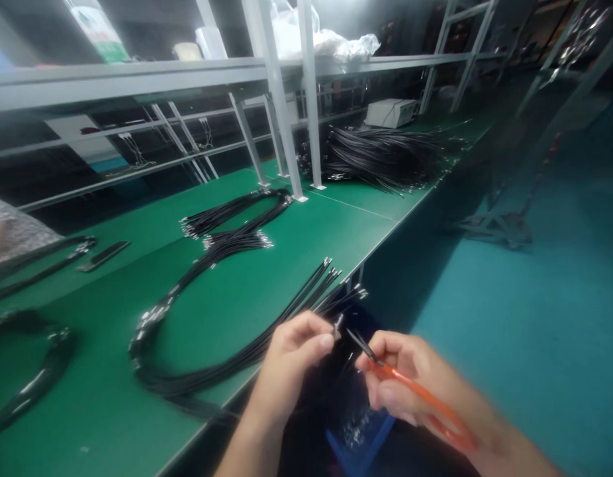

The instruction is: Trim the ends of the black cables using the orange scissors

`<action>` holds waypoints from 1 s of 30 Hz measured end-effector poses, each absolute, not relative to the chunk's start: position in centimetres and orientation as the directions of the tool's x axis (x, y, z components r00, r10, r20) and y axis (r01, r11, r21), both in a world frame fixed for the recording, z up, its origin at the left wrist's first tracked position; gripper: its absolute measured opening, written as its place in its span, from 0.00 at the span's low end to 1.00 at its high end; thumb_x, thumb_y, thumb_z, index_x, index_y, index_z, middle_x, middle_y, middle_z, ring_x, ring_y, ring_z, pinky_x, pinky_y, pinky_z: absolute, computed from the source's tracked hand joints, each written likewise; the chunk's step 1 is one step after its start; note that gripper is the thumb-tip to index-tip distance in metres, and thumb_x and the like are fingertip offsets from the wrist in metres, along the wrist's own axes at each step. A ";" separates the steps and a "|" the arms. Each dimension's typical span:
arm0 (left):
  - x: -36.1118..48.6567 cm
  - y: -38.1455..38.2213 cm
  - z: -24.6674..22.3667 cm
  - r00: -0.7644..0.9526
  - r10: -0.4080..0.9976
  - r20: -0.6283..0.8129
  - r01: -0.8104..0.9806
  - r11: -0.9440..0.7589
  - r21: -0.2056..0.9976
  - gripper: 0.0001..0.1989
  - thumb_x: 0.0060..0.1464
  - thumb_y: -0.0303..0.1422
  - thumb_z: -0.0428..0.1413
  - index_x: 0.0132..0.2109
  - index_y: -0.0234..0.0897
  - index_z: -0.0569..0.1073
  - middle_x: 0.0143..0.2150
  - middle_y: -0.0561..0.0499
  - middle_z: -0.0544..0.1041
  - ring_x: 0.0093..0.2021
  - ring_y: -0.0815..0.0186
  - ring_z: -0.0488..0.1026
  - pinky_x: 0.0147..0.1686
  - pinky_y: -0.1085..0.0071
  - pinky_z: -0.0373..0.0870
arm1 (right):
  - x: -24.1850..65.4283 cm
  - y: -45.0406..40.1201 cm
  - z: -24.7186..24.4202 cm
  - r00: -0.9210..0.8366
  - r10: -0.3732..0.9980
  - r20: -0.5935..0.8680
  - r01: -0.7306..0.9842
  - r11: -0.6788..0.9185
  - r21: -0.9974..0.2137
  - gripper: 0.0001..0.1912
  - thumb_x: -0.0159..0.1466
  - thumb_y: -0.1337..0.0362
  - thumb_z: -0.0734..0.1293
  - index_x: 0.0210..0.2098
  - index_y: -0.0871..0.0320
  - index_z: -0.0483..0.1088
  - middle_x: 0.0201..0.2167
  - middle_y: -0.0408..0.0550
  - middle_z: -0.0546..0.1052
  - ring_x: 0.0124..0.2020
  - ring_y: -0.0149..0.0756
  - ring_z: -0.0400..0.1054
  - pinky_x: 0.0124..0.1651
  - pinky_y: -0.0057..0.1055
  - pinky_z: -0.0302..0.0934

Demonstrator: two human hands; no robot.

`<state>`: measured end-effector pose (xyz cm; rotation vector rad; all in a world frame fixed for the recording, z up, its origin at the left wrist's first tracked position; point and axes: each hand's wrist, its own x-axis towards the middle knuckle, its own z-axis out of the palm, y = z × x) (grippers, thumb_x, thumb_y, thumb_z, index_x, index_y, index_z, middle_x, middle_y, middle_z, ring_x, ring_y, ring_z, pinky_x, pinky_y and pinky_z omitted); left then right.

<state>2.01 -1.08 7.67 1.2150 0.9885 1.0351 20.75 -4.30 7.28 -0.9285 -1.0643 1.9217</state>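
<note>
Near the table's front edge, my left hand (299,348) pinches the end of a black cable with a small metal tip (339,323). My right hand (400,374) holds orange-handled scissors (425,397), their dark blades pointing at the pinched tip without visibly touching it. Beside my left hand, a long bundle of black cables (227,368) curves over the green table (296,265), its silvery ends fanned out at the edge. Below my hands sits a blue bin (359,444) with small shiny pieces inside, partly hidden and blurred.
More cable coils (31,391) lie at the left, and a large cable pile (380,156) at the back. White posts (281,112) carry a shelf (128,83) above the table. A person's patterned sleeve (18,228) shows at the left edge. A grey box (390,112) stands behind the pile.
</note>
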 end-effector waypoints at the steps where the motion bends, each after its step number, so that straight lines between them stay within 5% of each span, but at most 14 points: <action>1: 2.0 -1.0 7.8 0.264 0.964 -0.044 -0.105 0.074 0.992 0.08 0.48 0.33 0.60 0.28 0.33 0.71 0.23 0.54 0.67 0.24 0.72 0.58 0.25 0.75 0.56 | 20.9 -4.1 7.1 -0.512 0.824 -0.243 -0.272 -0.424 -0.864 0.15 0.49 0.63 0.73 0.34 0.60 0.68 0.21 0.41 0.73 0.15 0.20 0.53 0.17 0.21 0.45; 7: 2.0 -1.0 8.2 0.326 0.941 -0.089 -0.181 0.155 0.971 0.08 0.46 0.33 0.61 0.27 0.34 0.70 0.22 0.55 0.65 0.23 0.72 0.58 0.24 0.74 0.54 | 20.8 -3.4 6.1 -0.627 0.743 -0.233 -0.303 -0.508 -0.806 0.16 0.50 0.62 0.73 0.35 0.61 0.69 0.21 0.43 0.74 0.13 0.19 0.51 0.17 0.20 0.41; 20: 1.9 -1.0 7.8 0.341 0.940 0.010 -0.158 0.047 0.986 0.06 0.50 0.31 0.60 0.28 0.34 0.72 0.26 0.53 0.69 0.25 0.72 0.60 0.27 0.75 0.57 | 20.6 -3.1 6.7 -0.599 0.761 -0.249 -0.311 -0.508 -0.803 0.15 0.52 0.61 0.74 0.35 0.61 0.69 0.20 0.42 0.74 0.11 0.17 0.52 0.15 0.18 0.42; 27: 1.9 -0.9 7.7 0.335 0.942 -0.001 -0.155 0.056 0.986 0.06 0.50 0.30 0.60 0.28 0.34 0.72 0.26 0.54 0.68 0.25 0.72 0.60 0.27 0.75 0.57 | 20.4 -3.2 7.2 -0.468 0.822 -0.325 -0.118 -0.422 -0.899 0.08 0.54 0.66 0.70 0.31 0.59 0.67 0.17 0.37 0.71 0.09 0.18 0.50 0.11 0.17 0.43; 30: 1.8 -0.7 7.7 0.332 0.943 -0.037 -0.178 0.101 0.979 0.06 0.49 0.31 0.60 0.28 0.33 0.72 0.26 0.54 0.69 0.25 0.72 0.59 0.26 0.75 0.56 | 20.8 -3.6 7.5 -0.491 0.813 -0.312 -0.053 -0.385 -0.921 0.09 0.51 0.70 0.71 0.30 0.58 0.68 0.19 0.36 0.69 0.15 0.20 0.55 0.18 0.19 0.50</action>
